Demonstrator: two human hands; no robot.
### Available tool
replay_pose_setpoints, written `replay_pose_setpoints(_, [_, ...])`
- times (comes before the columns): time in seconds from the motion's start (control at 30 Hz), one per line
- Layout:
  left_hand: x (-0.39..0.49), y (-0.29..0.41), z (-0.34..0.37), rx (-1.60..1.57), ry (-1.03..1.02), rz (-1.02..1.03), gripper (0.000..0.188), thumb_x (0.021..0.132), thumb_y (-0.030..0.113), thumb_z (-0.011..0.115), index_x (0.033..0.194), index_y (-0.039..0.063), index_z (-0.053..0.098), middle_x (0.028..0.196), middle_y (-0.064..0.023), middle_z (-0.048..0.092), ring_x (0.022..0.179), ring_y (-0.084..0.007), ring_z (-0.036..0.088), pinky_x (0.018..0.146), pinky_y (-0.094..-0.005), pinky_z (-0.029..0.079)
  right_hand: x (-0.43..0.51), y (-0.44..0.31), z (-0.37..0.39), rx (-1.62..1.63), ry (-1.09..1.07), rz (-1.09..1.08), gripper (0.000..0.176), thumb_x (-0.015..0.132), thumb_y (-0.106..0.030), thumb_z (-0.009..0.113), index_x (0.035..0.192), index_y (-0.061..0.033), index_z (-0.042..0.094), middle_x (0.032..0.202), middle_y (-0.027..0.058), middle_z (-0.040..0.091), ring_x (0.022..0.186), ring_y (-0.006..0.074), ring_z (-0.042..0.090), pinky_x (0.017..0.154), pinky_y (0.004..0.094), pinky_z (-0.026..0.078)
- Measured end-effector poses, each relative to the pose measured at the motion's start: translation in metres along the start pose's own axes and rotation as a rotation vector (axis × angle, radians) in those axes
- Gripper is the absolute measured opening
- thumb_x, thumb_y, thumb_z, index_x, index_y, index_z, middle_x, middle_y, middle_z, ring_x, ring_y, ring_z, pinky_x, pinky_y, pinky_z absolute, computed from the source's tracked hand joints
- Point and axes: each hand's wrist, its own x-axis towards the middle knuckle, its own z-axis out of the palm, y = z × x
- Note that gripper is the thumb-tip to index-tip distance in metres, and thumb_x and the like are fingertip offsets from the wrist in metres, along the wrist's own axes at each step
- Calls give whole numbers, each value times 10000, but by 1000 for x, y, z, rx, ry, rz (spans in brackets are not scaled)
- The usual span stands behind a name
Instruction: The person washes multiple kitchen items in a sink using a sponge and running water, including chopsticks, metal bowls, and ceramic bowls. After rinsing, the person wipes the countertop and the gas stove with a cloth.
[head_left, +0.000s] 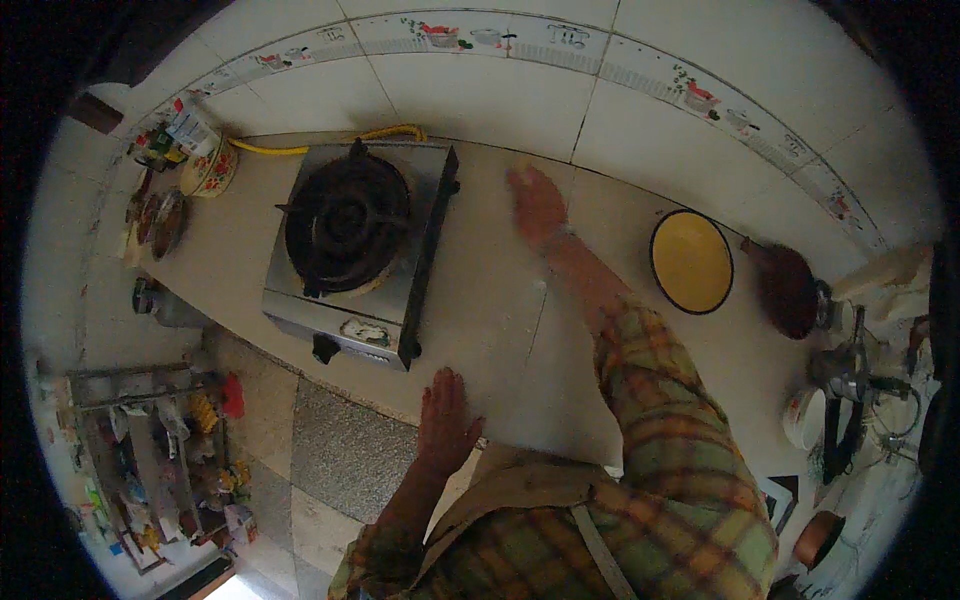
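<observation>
My left hand (447, 427) lies palm down at the front edge of the countertop (480, 330), its fingers stretched out and the thumb apart. Just beyond its fingertips stands a steel single-burner gas stove (349, 232) with a blackened burner and pan support. My right hand (538, 206) reaches over the counter towards the tiled wall, to the right of the stove. It is blurred, and whether its fingers hold something small cannot be made out. Right of that forearm is a round yellow dish (691, 261) with a dark rim.
A yellow gas hose (274, 148) runs behind the stove. A floral container (211, 169) with packets stands in the left corner. A dark brown rounded object (784, 289) and metal cookware (844, 367) are on the right. A loaded storage rack (150, 465) stands on the floor at left.
</observation>
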Motion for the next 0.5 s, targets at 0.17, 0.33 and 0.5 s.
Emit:
replay_pose_setpoints(0.17, [2, 5, -1, 18, 4, -12, 789, 836, 325, 611, 1404, -58, 221, 1466, -259, 212, 1373, -407, 198, 1105, -520, 186, 44, -43, -3, 115, -364, -50, 514, 801, -77, 527, 1309, -130, 471, 1349, 215, 430, 1236, 364, 430, 1025, 439, 374])
replay_pose_setpoints(0.33, [1, 3, -4, 15, -40, -11, 789, 845, 323, 601, 1416, -46, 200, 1475, -262, 189, 1375, -411, 190, 1110, -515, 177, -43, -69, -43, 229, -330, -649, 544, 761, -126, 568, 1298, -143, 481, 1332, 198, 449, 1202, 369, 447, 1031, 481, 350])
replay_pose_setpoints(0.5, [0, 2, -4, -29, -34, -21, 791, 842, 308, 608, 1418, -38, 191, 1477, -255, 191, 1380, -398, 182, 1114, -510, 172, -62, -56, -51, 186, -468, -856, 588, 805, -159, 547, 1374, -181, 401, 1435, 135, 375, 1314, 330, 371, 1101, 487, 257])
